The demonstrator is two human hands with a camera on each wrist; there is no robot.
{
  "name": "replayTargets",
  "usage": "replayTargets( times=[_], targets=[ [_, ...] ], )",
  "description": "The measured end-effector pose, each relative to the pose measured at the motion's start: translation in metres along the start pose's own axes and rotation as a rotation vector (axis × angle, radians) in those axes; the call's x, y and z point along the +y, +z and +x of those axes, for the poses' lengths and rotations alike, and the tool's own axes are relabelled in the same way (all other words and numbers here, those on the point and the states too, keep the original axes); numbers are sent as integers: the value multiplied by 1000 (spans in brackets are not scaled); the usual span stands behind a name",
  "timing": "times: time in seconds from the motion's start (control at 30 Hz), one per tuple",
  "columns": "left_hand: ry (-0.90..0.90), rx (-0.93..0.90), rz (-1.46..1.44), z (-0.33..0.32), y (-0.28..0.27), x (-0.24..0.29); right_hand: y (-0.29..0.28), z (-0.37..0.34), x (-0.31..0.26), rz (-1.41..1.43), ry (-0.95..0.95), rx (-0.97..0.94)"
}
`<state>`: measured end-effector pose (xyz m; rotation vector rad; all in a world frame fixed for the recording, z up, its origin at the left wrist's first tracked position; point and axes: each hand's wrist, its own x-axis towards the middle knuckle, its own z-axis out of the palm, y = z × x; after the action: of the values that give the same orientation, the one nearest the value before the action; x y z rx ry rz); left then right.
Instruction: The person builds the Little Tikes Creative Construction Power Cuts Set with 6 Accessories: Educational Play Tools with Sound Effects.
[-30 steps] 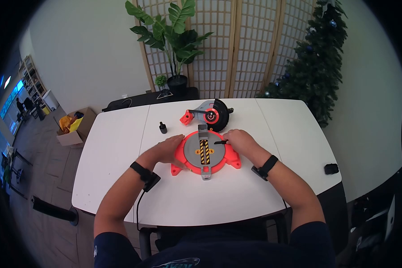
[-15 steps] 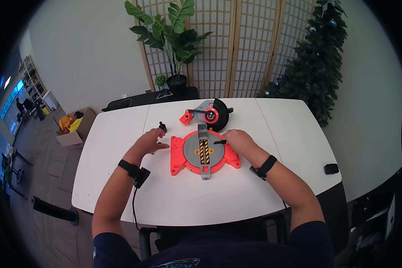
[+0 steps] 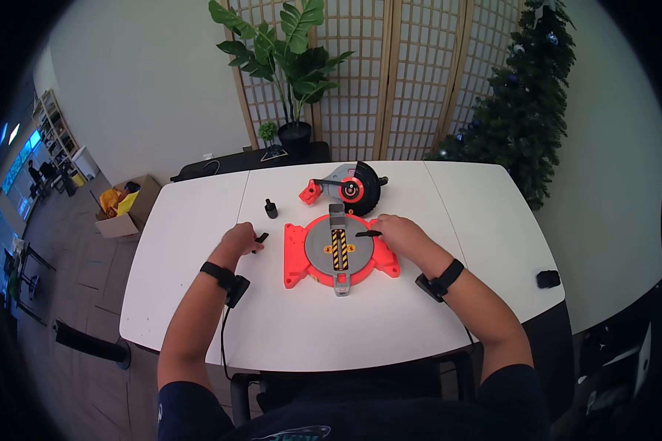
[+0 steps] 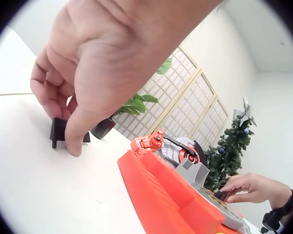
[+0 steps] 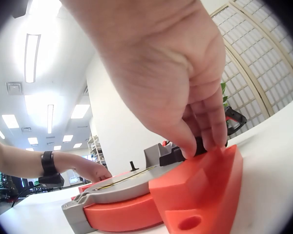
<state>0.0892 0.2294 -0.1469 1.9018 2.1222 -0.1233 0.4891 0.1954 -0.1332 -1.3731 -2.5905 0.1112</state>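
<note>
Left of the red base point(image 3: 295, 257), my left hand point(image 3: 239, 240) pinches a small black piece point(image 3: 262, 237) at the white tabletop; the left wrist view shows the thumb and fingers on the black piece point(image 4: 60, 129). My right hand point(image 3: 402, 237) pinches another black piece point(image 3: 368, 234) over the right part of the round grey disc point(image 3: 318, 250), which has a yellow-and-black striped strip. In the right wrist view this black piece point(image 5: 172, 156) lies between thumb and fingers, close above the red base point(image 5: 200, 185).
Behind the base lies a grey, red and black toy part with a wheel point(image 3: 365, 192). A small black knobbed piece point(image 3: 271, 210) stands at the back left. A black object point(image 3: 547, 278) lies near the table's right edge. Beyond are a plant, screen and decorated tree.
My left hand has let go of the base's left side, moved left and taken hold of a black piece from the table. The right hand has stayed nearly in place.
</note>
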Motion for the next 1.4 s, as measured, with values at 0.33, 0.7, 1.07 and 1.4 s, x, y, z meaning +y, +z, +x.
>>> replayTargets(
  times=[0.33, 0.7, 1.07, 1.4],
  targets=[
    [120, -41, -342, 9, 8, -6, -15, -1, 2, 204, 106, 40],
    [442, 96, -245, -48, -9, 83, -14, 54, 50, 250, 193, 255],
    [457, 11, -120, -44, 5, 95, 9, 85, 85, 557, 173, 167],
    [453, 0, -137, -45, 7, 93, -9, 51, 120, 381, 396, 233]
  ],
)
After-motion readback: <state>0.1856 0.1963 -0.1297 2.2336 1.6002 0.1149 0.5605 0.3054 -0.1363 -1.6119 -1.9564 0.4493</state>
